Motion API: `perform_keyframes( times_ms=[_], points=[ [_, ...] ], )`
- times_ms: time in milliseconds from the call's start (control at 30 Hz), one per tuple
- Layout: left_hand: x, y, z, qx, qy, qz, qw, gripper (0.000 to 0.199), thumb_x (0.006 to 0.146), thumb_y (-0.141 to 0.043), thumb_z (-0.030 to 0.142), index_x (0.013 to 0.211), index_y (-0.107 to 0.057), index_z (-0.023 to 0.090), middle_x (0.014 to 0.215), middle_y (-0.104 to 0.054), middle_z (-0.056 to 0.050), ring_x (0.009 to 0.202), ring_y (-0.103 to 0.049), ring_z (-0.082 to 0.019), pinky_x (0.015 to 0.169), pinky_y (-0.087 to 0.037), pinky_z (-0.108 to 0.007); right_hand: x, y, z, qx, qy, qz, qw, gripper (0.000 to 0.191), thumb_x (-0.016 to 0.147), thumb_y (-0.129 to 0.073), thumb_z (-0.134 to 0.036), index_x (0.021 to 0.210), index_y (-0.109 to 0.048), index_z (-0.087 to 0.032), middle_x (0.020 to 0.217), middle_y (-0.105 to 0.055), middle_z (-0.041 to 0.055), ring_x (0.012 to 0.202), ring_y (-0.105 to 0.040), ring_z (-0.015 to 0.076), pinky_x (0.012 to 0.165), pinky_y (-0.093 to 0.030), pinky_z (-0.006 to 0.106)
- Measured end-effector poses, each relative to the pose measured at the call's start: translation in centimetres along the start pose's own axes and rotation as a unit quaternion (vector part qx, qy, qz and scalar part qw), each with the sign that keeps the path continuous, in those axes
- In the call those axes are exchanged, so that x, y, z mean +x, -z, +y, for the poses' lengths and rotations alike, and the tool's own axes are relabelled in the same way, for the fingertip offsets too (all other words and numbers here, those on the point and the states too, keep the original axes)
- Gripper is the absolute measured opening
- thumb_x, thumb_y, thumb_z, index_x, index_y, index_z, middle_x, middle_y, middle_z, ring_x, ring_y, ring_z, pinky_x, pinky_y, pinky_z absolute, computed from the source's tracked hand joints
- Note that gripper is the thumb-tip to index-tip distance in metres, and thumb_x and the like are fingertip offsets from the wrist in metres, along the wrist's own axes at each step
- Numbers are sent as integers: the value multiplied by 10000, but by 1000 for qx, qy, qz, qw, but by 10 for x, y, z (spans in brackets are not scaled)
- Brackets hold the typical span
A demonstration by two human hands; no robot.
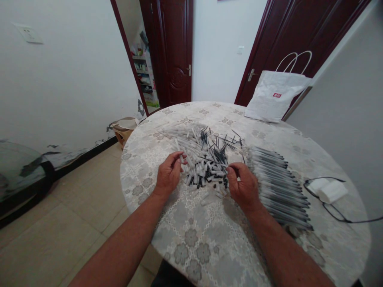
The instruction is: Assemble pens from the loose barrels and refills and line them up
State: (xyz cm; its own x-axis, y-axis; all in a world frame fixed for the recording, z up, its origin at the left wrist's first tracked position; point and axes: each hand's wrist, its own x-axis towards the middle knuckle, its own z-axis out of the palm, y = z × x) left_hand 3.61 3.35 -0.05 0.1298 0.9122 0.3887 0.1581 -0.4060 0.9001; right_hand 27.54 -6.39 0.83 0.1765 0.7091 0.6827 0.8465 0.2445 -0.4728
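Note:
My left hand [168, 175] pinches a clear whitish pen barrel [177, 146], which sticks up beyond the fingertips. In my right hand [244, 186], thumb and fingers close on the end of a thin dark pen refill [211, 160] that points left. Between and beyond the hands lie loose clear barrels [191, 147], a pile of black refills [219, 153], and short clear caps [196, 178] with small black plugs [200, 184] among them. To the right of my right hand, many pens [283, 191] with dark ends lie side by side in a long row.
A patterned cloth covers the round table [206, 247]. A white paper bag [275, 95] stands at the back right. Eyeglasses [332, 207] and a folded white tissue [332, 191] lie near the right edge. A brown box [124, 129] is on the floor behind left.

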Motion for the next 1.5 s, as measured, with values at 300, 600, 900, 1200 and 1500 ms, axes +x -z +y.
perform_keyframes(
  times_ms=[300,600,900,1200,1500],
  points=[
    [29,34,-28,-16,89,265,960,241,820,-643,301,1036,-641,194,921,-749,-55,878,-695,-182,783,-521,-292,-3,-4,1,18,34,-14,999,121,1000,-523,-301,975,-608,-218,842,-648,14,744,-612,157,733,-469,267],
    [27,27,-38,-45,135,211,967,226,781,-652,302,985,-641,205,889,-759,-67,867,-703,-195,753,-498,-278,-4,-6,1,22,38,-18,999,108,997,-530,-285,973,-609,-215,847,-649,13,746,-616,157,729,-469,264],
    [21,15,-28,-164,163,118,966,276,745,-740,341,935,-586,213,865,-749,-54,838,-693,-186,754,-507,-283,-4,-7,-2,21,37,-26,999,128,1002,-522,-292,962,-611,-210,832,-646,15,735,-618,157,725,-467,266],
    [16,14,-17,-297,175,89,935,457,756,-789,289,1142,-566,190,951,-771,-72,805,-677,-141,774,-500,-263,-8,-12,-6,56,8,-26,998,117,997,-548,-313,977,-619,-222,833,-676,4,720,-645,147,709,-490,255],
    [11,12,-1,-399,235,-11,887,296,746,-822,226,952,-617,168,1057,-758,-100,823,-718,-148,722,-580,-257,-9,-13,-10,78,-13,-32,996,140,997,-544,-337,987,-622,-221,804,-692,4,699,-665,151,707,-510,265]
  ],
)
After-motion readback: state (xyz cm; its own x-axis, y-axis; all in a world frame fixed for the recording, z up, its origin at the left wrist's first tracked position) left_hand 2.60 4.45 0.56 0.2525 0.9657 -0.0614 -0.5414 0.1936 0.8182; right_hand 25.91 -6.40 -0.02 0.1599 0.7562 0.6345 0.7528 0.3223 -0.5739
